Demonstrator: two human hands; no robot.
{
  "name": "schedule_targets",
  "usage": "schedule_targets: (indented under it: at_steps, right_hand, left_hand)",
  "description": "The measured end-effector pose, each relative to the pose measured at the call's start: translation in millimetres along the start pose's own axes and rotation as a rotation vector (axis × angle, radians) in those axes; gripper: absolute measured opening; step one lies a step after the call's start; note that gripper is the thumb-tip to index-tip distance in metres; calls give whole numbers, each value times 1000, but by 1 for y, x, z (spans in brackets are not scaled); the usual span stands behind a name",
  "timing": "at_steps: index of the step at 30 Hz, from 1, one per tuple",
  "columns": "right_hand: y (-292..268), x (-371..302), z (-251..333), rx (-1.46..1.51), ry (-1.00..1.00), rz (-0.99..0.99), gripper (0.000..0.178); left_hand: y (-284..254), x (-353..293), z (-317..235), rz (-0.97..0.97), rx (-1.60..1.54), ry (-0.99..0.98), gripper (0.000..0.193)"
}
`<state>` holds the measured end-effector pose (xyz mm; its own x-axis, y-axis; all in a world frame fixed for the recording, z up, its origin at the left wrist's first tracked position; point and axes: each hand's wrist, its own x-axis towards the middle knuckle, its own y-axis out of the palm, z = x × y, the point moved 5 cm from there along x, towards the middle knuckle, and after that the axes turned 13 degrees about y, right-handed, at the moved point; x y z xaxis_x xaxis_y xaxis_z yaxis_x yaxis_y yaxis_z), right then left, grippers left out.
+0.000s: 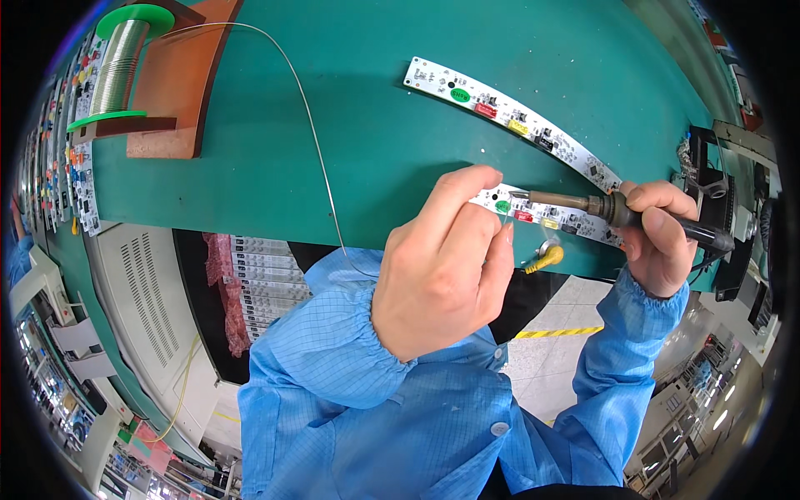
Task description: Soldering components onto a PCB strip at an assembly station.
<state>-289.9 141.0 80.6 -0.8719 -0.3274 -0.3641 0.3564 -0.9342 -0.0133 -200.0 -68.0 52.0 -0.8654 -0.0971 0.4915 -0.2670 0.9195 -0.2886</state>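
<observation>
My left hand is closed at the left end of a narrow white circuit board, its fingers bent over that end and partly hiding it. Into the hidden space behind this hand runs a thin solder wire; its end is out of sight. My right hand grips a soldering iron by its dark handle. The iron lies almost level, its tip at the board beside a green oval sticker. Red, yellow and black parts line the board. Farther back rests a second, curved white circuit board.
A spool of solder wire stands on a brown holder at the far left. Rows of boards lie beyond it. A yellow plug hangs near the green bench's front edge. Dark equipment stands at right.
</observation>
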Motion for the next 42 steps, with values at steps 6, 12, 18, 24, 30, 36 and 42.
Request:
schedule_targets:
  at_steps: [6, 12, 18, 24, 30, 36, 42]
  right_hand:
    - [2, -1, 1, -28, -14, -22, 22]
    - [0, -2, 2, -24, -25, -19, 23]
    - [-22, -42, 3, 134, -227, -193, 28]
    - [-84, -114, -44, -200, -771, -780, 55]
    - [-100, -125, -69, -424, -736, -1033, 67]
    - [-111, -122, -83, -531, -473, -1022, 53]
    - [-116, -125, -89, -533, -490, -1038, 47]
  left_hand:
    - [-2, -1, 0, 9, -12, -21, 13]
    - [-2, 0, 0, 17, -8, -16, 13]
    - [1, 2, -3, 27, -28, -16, 8]
    - [-1, -1, -6, 18, -52, -131, 8]
    - [-1, -3, -4, 38, -101, -129, 4]
    - [-17, -6, -9, -45, -104, -94, 3]
    - [-37, 13, -9, -160, 99, -50, 10]
